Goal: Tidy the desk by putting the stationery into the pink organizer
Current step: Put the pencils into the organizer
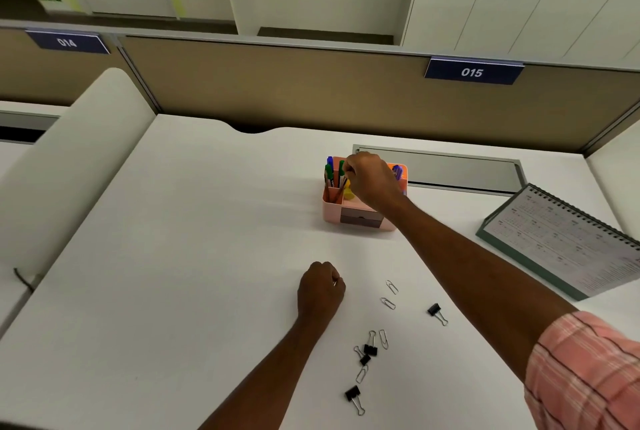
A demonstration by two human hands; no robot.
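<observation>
The pink organizer [332, 213] stands on the white desk, with green and blue pens [330, 171] upright in its left slot and a small drawer at its front. My right hand [372, 180] reaches over its top, fingers pinched around a thin pencil-like item among the pens; a yellow object shows just below the fingers. My left hand [320, 289] rests as a fist on the desk, with a glint of metal, seemingly a paper clip, at its fingertips. Loose paper clips [391, 287] and black binder clips [370, 348] lie scattered on the desk near me.
A spiral desk calendar [568, 239] lies at the right. A grey cable-tray lid [450, 169] sits behind the organizer. A tan partition with labels 014 and 015 closes the back; a white rounded divider [69, 166] borders the left.
</observation>
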